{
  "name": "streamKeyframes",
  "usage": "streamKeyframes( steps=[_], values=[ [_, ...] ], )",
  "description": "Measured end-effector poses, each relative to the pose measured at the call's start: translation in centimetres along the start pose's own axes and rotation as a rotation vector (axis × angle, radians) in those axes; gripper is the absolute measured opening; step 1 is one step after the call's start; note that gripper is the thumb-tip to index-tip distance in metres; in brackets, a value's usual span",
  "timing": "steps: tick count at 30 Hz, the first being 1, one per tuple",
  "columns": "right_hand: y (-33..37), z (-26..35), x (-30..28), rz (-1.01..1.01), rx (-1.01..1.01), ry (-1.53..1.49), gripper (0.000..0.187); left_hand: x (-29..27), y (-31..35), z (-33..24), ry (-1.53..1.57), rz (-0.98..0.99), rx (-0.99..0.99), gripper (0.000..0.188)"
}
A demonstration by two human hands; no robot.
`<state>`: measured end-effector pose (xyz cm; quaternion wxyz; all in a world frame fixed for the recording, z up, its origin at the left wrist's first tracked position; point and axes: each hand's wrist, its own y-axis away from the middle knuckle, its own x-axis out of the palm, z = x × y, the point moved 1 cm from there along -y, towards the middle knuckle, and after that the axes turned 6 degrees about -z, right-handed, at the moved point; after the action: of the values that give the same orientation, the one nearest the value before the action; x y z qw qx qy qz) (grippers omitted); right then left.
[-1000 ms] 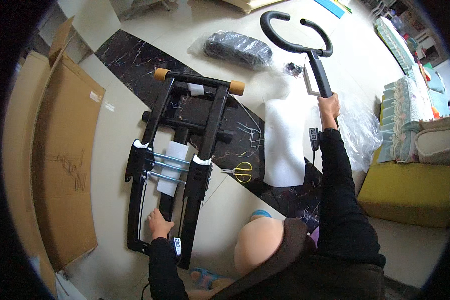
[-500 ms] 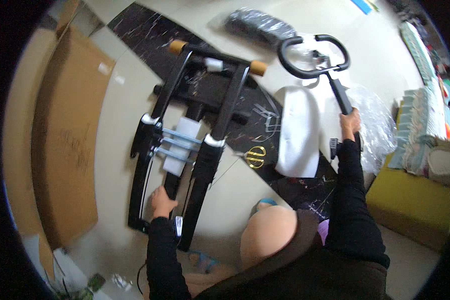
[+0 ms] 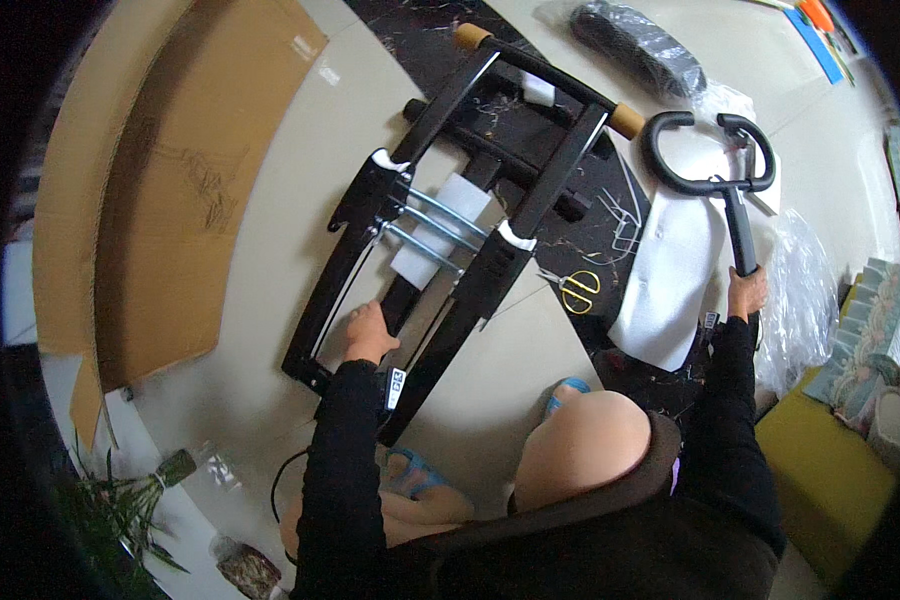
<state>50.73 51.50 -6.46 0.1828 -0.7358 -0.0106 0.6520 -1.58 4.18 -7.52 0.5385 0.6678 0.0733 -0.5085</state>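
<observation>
A black metal frame (image 3: 550, 190) with two side rails, a crossbar with tan end caps and several silver rods lies on the floor, left of centre. My left hand (image 3: 368, 335) is closed round its black centre beam (image 3: 402, 300), beside a small labelled part (image 3: 395, 388). White foam (image 3: 440, 230) sits under the rods. At the right, my right hand (image 3: 745, 293) grips the post of a black looped handlebar (image 3: 738, 225), whose loop reaches over the far end of a long white foam sheet (image 3: 665, 280). The post's lower end is hidden behind my hand and sleeve.
Yellow-handled scissors (image 3: 578, 292) and white straps (image 3: 620, 225) lie between frame and foam sheet. Clear plastic (image 3: 795, 300) lies right of my right hand; a black plastic-wrapped piece (image 3: 638, 48) lies beyond. A large cardboard box (image 3: 185, 200) stands left, a plant (image 3: 135, 505) lower left.
The view has turned, so the floor and the things on it appear shifted right and rotated clockwise. Both hands keep their holds on the frame and the handlebar.
</observation>
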Motion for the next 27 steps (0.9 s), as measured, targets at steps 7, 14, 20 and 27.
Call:
streamKeyframes(
  steps=[7,14,20,27],
  values=[
    [1.2,5.0,-2.5,-0.211,-0.283,-0.031,0.08,-3.5,-0.8,1.3,0.135,0.163,0.188,0.078],
    [10.4,19.8,-3.9,0.276,-0.851,-0.971,0.063,-8.5,-0.5,14.6,0.633,0.195,0.011,0.055],
    [12.2,30.3,-3.6,0.991,-0.203,-1.346,0.067,1.1,6.2,25.8,0.674,-0.051,-0.151,0.061],
    [9.7,33.8,0.7,1.133,-0.373,-1.595,0.045,10.0,14.2,20.0,1.47,0.329,-0.402,0.073]
  ],
)
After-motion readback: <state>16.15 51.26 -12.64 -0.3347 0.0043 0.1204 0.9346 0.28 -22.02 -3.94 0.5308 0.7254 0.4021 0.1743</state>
